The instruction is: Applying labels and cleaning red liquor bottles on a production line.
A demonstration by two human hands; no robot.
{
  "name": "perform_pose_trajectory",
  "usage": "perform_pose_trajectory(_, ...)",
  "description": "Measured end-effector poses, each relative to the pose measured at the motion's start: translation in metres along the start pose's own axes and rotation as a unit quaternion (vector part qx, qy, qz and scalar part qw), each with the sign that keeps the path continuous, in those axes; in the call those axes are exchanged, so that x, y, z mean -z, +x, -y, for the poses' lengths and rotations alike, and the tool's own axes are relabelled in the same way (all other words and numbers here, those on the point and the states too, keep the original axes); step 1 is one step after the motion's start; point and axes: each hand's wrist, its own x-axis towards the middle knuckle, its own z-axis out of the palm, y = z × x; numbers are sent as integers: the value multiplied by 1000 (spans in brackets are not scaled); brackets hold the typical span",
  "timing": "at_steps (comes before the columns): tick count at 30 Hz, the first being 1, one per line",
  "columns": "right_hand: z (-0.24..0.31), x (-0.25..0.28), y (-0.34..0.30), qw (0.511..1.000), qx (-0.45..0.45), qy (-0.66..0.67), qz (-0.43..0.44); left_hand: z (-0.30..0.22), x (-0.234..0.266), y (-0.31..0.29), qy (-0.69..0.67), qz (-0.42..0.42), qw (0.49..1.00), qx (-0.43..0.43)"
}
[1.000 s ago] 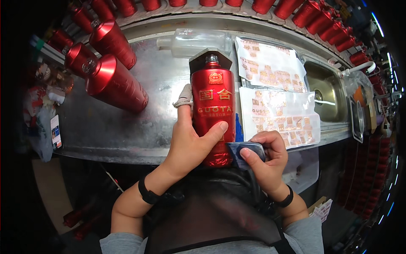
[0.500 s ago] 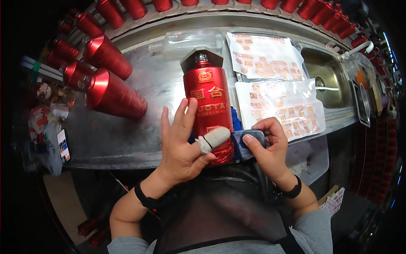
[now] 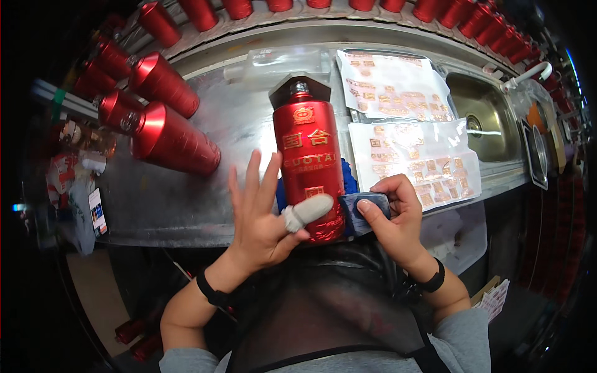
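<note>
In front of me a red metallic bottle (image 3: 308, 133) with gold lettering lies on its back, its neck resting in a dark angular holder (image 3: 283, 92). Blue cloth (image 3: 348, 177) shows under its lower part. My left hand (image 3: 264, 214) is open at the bottle's left side, fingers spread. A pale cover sheathes its index finger, which reaches over the bottle's lower front; whether it touches cannot be made out. Between thumb and fingers, my right hand (image 3: 398, 214) pinches a small flat blue-grey pad (image 3: 365, 208), held against or close to the bottle's lower right side.
Two white sheets with gold stickers (image 3: 398, 84) lie right of the bottle, beside a metal sink (image 3: 479, 115). Several red bottles (image 3: 177, 140) stand at the left; more line the far edge. A clear plastic container (image 3: 289, 59) sits behind the holder. A phone (image 3: 97, 211) is at far left.
My left fingers have drawn back leftward off the bottle's lettering and spread wider. The right hand keeps its pinch on the pad, nearly in place. The whole view has shifted slightly.
</note>
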Motion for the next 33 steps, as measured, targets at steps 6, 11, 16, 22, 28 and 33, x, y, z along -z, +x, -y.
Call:
perform_pose_trajectory(6,-1,3,-3,1000,-12,-2,-4,9,-2,16,14,1,1000,-9)
perform_pose_trajectory(11,-3,2,-1,1000,-25,6,2,7,-6,-4,-54,-23,997,54)
perform_pose_trajectory(16,12,2,-3,999,5,-36,-8,-2,-7,-20,-10,14,999,29)
perform_pose_trajectory(22,34,-8,9,921,301,-229,96,4,-13,-48,-75,3,995,72)
perform_pose_trajectory(28,43,-8,-12,871,349,-285,197,0,-5,-63,-119,3,988,93)
perform_pose_trajectory(33,54,-46,15,776,464,-396,158,1,3,-55,-196,-69,970,129)
